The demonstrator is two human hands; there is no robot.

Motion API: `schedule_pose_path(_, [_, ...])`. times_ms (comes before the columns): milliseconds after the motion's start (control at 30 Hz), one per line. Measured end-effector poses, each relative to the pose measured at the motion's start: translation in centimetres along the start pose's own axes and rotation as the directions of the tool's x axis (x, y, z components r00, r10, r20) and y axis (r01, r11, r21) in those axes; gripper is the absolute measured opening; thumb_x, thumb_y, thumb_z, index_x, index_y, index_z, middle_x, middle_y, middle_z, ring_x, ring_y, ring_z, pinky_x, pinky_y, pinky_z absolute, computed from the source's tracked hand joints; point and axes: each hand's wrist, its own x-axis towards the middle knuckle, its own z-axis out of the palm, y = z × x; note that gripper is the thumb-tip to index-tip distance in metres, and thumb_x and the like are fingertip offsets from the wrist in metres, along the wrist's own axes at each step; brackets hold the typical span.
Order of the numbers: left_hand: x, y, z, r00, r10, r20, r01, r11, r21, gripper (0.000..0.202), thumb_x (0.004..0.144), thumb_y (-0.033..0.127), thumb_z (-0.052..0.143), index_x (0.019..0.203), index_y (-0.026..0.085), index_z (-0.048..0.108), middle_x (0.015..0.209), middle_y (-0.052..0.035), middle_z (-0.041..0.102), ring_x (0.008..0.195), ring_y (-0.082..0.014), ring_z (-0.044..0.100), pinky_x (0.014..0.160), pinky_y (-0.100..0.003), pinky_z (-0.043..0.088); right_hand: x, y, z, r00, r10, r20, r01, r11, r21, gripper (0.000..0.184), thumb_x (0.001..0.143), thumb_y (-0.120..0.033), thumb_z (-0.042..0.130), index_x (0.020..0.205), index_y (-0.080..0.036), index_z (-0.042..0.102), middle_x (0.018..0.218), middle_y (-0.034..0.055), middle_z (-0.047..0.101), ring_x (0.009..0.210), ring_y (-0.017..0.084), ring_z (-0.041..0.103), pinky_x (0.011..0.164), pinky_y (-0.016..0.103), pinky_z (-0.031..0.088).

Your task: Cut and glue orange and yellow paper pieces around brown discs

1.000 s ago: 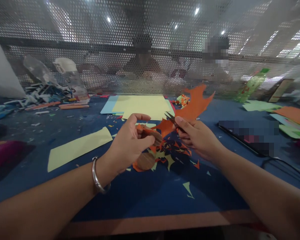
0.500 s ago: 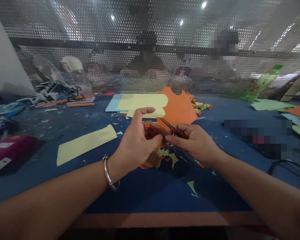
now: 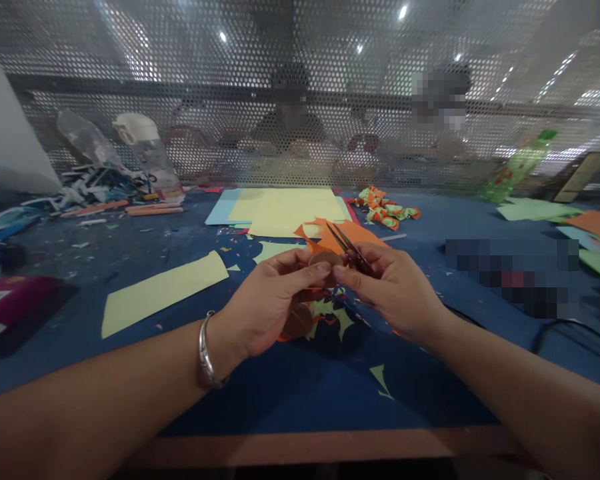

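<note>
My left hand [image 3: 267, 300] is closed, pinching an orange sheet of paper [image 3: 307, 235] with a jagged, cut edge. Its thumb presses a rounded, brownish piece [image 3: 325, 260] at the near side; whether this is part of the sheet I cannot tell. My right hand [image 3: 400, 287] is wrapped round a pair of scissors [image 3: 346, 241], blades pointing up and left, slightly apart. The right thumb and fingertips also touch the paper beside the left thumb. Under the hands lie another brown-orange rounded piece [image 3: 299, 322] and pale green spiky scraps [image 3: 343, 323].
Yellow and blue sheets [image 3: 285, 203] lie beyond my hands, near small orange-and-green paper pieces [image 3: 380, 205]. A pale yellow strip [image 3: 165, 293] is at left. A clear bottle [image 3: 153, 153], a purple case [image 3: 15, 303] and a green bottle [image 3: 523, 167] stand around. A perforated screen [image 3: 220, 87] closes the back.
The orange sheet has turned and dropped lower, uncovering the small pieces behind it. My left index finger, raised before, has come down onto the paper. The scissors stay in my right hand.
</note>
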Motion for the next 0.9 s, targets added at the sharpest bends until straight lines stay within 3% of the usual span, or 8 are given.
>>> schedule_pose_path(200, [0.2,0.0,0.0,0.998,0.048,0.027,-0.049,0.999,0.025,0.010,0.077,0.021,0.082,0.084,0.015,0.077,0.084,-0.0015,0.075,0.077,-0.0100,0.068,0.074,-0.021,0.052,0.3,0.2,0.2,0.998,-0.055,0.000,0.055,0.998,0.028,0.035,0.077,-0.048,0.078,0.086,-0.018,0.060,0.075,-0.0025,0.056,0.060,0.009,0.045,0.051,0.023,0.033])
schedule_pose_path(367, [0.3,0.4,0.0,0.992,0.127,-0.008,-0.126,0.991,0.052,0.009,0.078,0.020,0.080,0.075,0.014,0.073,0.075,0.0002,0.071,0.070,-0.0089,0.064,0.070,-0.021,0.049,0.2,0.4,-0.1,0.992,-0.125,0.023,0.126,0.991,-0.050,0.039,0.088,-0.055,0.066,0.079,-0.018,0.057,0.060,-0.0076,0.037,0.049,0.006,0.026,0.045,0.024,0.022])
schedule_pose_path(500, [0.4,0.7,-0.2,0.983,0.182,0.035,-0.185,0.974,0.133,0.008,0.081,0.021,0.077,0.081,0.014,0.073,0.081,-0.0011,0.071,0.077,-0.0114,0.065,0.073,-0.023,0.049,0.2,0.7,-0.6,0.993,-0.111,0.027,0.113,0.988,-0.105,0.045,0.097,-0.060,0.050,0.078,-0.019,0.054,0.059,-0.0077,0.030,0.047,0.007,0.023,0.043,0.024,0.020])
schedule_pose_path(733, [0.5,0.6,-0.4,0.977,0.203,0.070,-0.213,0.955,0.205,0.008,0.083,0.023,0.076,0.083,0.016,0.074,0.082,-0.0004,0.072,0.078,-0.0106,0.065,0.073,-0.022,0.048,0.1,0.3,-0.9,0.982,-0.172,0.080,0.188,0.939,-0.287,0.044,0.097,-0.058,0.051,0.082,-0.018,0.061,0.060,-0.0061,0.038,0.049,0.007,0.030,0.045,0.023,0.024])
schedule_pose_path(900, [0.1,0.5,0.0,0.975,0.187,0.121,-0.204,0.968,0.146,0.007,0.086,0.019,0.073,0.080,0.016,0.075,0.078,0.0000,0.073,0.073,-0.0089,0.065,0.070,-0.020,0.049,-0.3,-0.1,-1.0,0.973,-0.214,0.083,0.230,0.894,-0.384,0.042,0.098,-0.053,0.050,0.082,-0.017,0.064,0.054,-0.0075,0.036,0.047,0.007,0.031,0.045,0.024,0.025])
